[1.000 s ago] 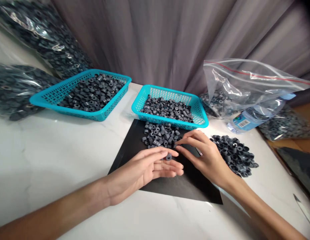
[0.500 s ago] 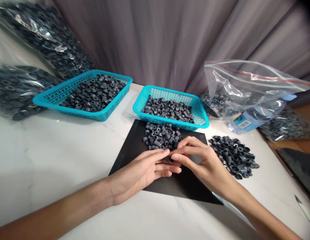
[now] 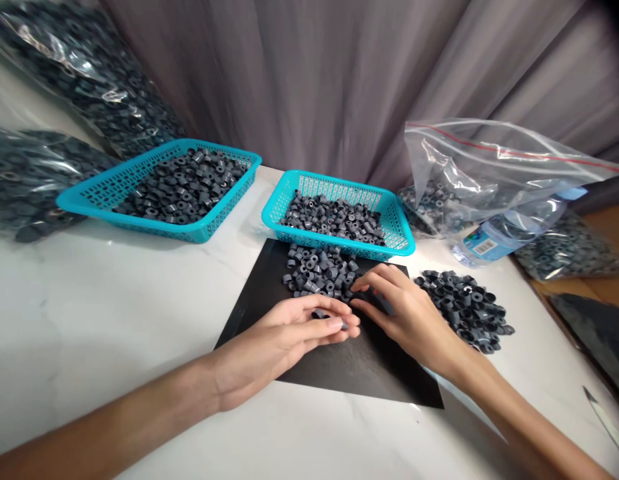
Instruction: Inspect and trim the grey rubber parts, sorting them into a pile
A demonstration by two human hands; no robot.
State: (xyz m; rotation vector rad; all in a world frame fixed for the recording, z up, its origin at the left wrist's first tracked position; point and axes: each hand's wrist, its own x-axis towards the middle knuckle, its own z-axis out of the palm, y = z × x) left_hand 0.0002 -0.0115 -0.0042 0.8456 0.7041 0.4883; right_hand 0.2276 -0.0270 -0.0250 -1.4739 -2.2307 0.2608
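My left hand (image 3: 299, 327) is palm up with its fingers curled, holding a few small dark grey ring-like pieces (image 3: 319, 315). One greyish piece shows between its thumb and fingertips, partly covered. My right hand (image 3: 389, 300) reaches in from the right, thumb and index finger apart, with nothing visible between them. Its fingertips are at the right edge of a loose pile of grey hollow pieces (image 3: 319, 270). That pile lies on a black mat (image 3: 359, 373), below both hands.
Behind the mat stands a turquoise basket (image 3: 406, 247) of similar pieces; a larger turquoise basket (image 3: 199, 233) is at left. Another pile (image 3: 469, 313) lies right of the mat. Filled plastic bags (image 3: 44, 173), a zip bag (image 3: 459, 167), a water bottle (image 3: 509, 230) and a blade-like strip (image 3: 606, 420) border the area.
My right hand has moved away from the left one, up to the pile's edge. The left fingers have curled in, and pieces now show inside that hand. The view shifted slightly.
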